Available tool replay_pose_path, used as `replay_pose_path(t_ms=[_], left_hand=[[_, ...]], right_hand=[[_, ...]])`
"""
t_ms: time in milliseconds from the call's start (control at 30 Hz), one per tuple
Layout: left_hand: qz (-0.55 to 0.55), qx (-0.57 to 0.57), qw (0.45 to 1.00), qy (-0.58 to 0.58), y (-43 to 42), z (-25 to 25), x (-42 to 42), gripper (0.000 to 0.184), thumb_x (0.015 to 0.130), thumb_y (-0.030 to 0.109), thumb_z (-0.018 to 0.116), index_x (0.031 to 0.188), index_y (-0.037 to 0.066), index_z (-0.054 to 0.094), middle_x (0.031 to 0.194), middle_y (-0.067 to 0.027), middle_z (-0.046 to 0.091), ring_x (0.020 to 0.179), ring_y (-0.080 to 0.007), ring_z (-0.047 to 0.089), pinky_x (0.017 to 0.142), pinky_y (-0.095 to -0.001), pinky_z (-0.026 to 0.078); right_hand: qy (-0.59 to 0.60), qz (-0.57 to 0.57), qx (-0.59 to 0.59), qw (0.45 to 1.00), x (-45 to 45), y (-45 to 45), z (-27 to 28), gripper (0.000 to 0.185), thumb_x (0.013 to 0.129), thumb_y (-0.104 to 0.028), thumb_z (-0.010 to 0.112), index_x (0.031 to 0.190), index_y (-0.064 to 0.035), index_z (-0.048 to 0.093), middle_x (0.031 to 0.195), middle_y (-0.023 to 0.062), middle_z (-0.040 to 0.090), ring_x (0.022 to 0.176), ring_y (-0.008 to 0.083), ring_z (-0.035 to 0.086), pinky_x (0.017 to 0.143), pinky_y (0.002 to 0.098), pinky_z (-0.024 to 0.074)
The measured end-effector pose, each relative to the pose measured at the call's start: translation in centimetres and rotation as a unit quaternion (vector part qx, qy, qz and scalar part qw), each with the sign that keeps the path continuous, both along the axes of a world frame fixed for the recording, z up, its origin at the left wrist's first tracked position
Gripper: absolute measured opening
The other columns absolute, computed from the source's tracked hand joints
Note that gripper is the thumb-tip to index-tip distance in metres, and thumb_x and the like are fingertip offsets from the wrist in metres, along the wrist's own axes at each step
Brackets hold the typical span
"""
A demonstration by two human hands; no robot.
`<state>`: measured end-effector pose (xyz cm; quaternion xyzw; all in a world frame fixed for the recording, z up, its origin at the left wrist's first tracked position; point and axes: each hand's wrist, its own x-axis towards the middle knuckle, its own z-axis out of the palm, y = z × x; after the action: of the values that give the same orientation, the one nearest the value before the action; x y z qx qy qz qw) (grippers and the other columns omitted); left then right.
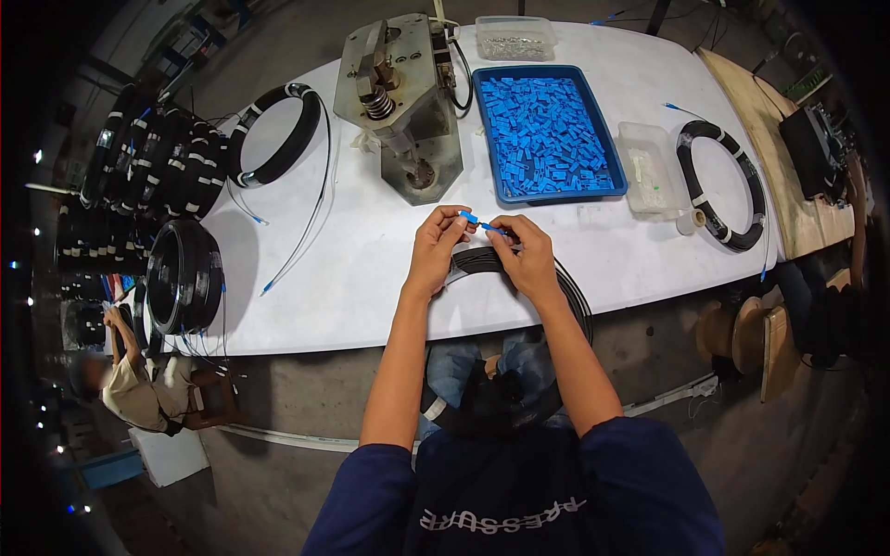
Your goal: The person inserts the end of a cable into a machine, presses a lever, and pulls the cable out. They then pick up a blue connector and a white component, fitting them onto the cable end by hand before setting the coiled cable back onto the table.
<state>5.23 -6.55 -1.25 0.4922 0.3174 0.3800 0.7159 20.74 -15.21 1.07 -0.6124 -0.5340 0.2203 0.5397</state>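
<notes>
In the head view, my left hand [434,248] pinches a small blue connector housing [469,218] between thumb and fingertips. My right hand [527,257] grips the blue end of a cable [492,228] just beside it. The two blue parts meet or nearly meet; whether they are joined I cannot tell. Below my hands, a coil of black cable [478,260] lies at the table's front edge and hangs over toward my lap. Behind them stands a dark blue tray [564,198] full of loose blue connector housings.
A metal press [400,111] stands at the back, left of the tray. Clear plastic boxes [515,28] sit behind and right of it. Cable coils [720,185] lie to the right, with stacked coils [185,278] at left. A seated person [139,394] is at far left.
</notes>
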Motion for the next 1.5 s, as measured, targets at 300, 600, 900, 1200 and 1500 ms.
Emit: replay_pose_path(t_ms=[300, 600, 900, 1200, 1500], left_hand=[[-0.013, 0.012, 1.0, 0.024, -0.25, 0.53, 0.06, 0.023, 0.1, 0.018, 0.06, 0.117, 0.002, 0.061, 0.101, -0.0045, 0.068, 0.094, -0.0098, 0.062, 0.084, -0.0252, 0.047], [-0.024, 0.022, 0.999, 0.032, -0.14, 0.34, -0.04, 0.023, 0.1, 0.018, 0.06, 0.117, 0.002, 0.061, 0.102, -0.0044, 0.067, 0.094, -0.0102, 0.062, 0.086, -0.0259, 0.047], [-0.021, 0.028, 0.999, 0.031, -0.36, 0.7, 0.02, 0.022, 0.099, 0.018, 0.061, 0.115, 0.002, 0.061, 0.1, -0.0049, 0.068, 0.092, -0.0098, 0.061, 0.085, -0.0256, 0.047], [-0.025, 0.04, 0.998, 0.039, -0.41, 0.79, -0.04, 0.022, 0.098, 0.017, 0.062, 0.113, 0.0, 0.062, 0.099, -0.0063, 0.068, 0.093, -0.0108, 0.062, 0.085, -0.0256, 0.047], [-0.02, 0.04, 0.998, 0.036, -0.42, 0.67, -0.01, 0.021, 0.098, 0.015, 0.062, 0.113, 0.0, 0.062, 0.099, -0.0064, 0.068, 0.093, -0.0114, 0.063, 0.086, -0.0257, 0.048]], right_hand=[[-0.006, -0.018, 0.043, 0.999, -0.15, 0.0, -0.02, 0.015, 0.087, -0.008, 0.071, 0.099, 0.0, 0.067, 0.087, 0.0142, 0.064, 0.075, 0.0267, 0.064, 0.065, 0.0338, 0.0515], [-0.02, -0.014, 0.05, 0.998, -0.04, -0.05, -0.05, 0.014, 0.088, -0.008, 0.07, 0.099, -0.0001, 0.068, 0.087, 0.0139, 0.065, 0.075, 0.0263, 0.064, 0.068, 0.0339, 0.0511], [-0.006, -0.016, 0.04, 0.999, -0.13, 0.01, -0.49, 0.014, 0.089, -0.012, 0.07, 0.098, -0.0003, 0.07, 0.082, 0.0128, 0.065, 0.071, 0.0251, 0.061, 0.064, 0.0355, 0.0476], [-0.033, -0.028, 0.028, 0.999, -0.25, -0.07, -0.46, 0.014, 0.09, -0.015, 0.069, 0.098, -0.0043, 0.072, 0.078, 0.0096, 0.063, 0.066, 0.0254, 0.058, 0.065, 0.0356, 0.0455], [-0.036, -0.029, 0.031, 0.998, -0.21, -0.14, -0.47, 0.013, 0.09, -0.015, 0.07, 0.098, -0.0049, 0.072, 0.077, 0.0097, 0.061, 0.066, 0.0253, 0.059, 0.065, 0.0356, 0.0454]])
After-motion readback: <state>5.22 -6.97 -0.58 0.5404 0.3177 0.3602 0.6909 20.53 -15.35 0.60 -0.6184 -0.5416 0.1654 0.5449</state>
